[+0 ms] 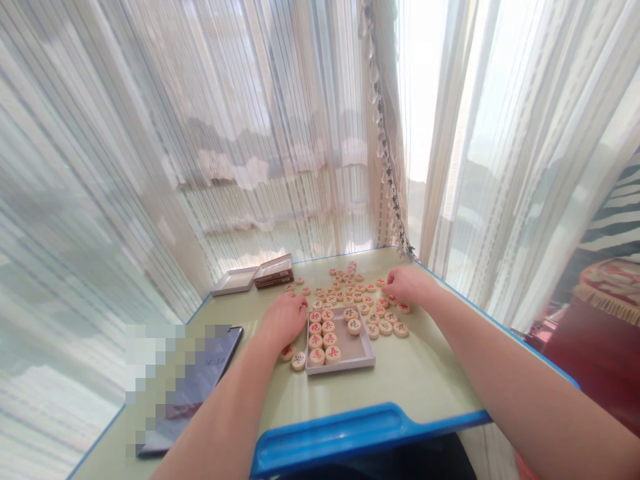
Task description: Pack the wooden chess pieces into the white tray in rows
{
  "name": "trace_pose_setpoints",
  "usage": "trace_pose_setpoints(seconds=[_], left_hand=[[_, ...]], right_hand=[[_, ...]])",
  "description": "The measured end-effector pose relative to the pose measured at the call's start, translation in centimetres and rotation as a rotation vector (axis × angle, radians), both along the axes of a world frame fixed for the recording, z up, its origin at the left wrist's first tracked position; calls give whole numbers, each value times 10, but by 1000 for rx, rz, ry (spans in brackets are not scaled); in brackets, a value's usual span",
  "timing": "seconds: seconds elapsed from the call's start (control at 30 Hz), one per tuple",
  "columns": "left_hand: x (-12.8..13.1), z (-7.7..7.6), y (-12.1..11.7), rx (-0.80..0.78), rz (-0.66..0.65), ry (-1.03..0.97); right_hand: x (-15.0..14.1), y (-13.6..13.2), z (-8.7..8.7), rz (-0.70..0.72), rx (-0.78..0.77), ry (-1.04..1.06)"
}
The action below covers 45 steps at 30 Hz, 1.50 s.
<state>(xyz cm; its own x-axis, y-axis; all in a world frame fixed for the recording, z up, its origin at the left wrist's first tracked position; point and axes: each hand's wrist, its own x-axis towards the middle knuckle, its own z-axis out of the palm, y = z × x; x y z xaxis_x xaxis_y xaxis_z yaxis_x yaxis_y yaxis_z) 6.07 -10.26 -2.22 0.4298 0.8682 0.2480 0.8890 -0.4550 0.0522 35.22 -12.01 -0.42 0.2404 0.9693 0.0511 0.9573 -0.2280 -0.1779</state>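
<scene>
A shallow open box (367, 360) stands on the table, with two columns of red-marked xiangqi pieces (329, 340) along its left side. Two black-marked xiangqi pieces (353, 327) lie in its upper right. Just left of the box is my left hand (286, 319), its fingers curled downward; whatever they hold is hidden. Beside its wrist lies another black-marked piece (299, 361). My right hand (409, 284) reaches over the right edge of the loose xiangqi pieces (349, 291), fingertips bent together among them. I cannot make out what is in them.
At the back left are a flat pale lid or tray (235, 281) and a brown box (274, 272). A dark tablet-like device (200, 393), partly pixelated, lies on the left. The green table (400, 387) has a blue front tray (333, 430). Sheer curtains (280, 133) hang behind.
</scene>
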Motion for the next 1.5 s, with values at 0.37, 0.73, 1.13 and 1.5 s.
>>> trace_pose_setpoints(seconds=[0.37,0.73,1.13,1.5], left_hand=[[0,0,-1,8,-3,9],[1,0,-3,17,-4,51],[7,8,-11,-28,10,142],[7,9,-15,-58,-10,183]], right_hand=[[11,9,-10,-1,-48,24],[5,6,-9,-12,-20,57],[3,5,-8,-10,-17,83],[5,8,-12,9,-6,95]])
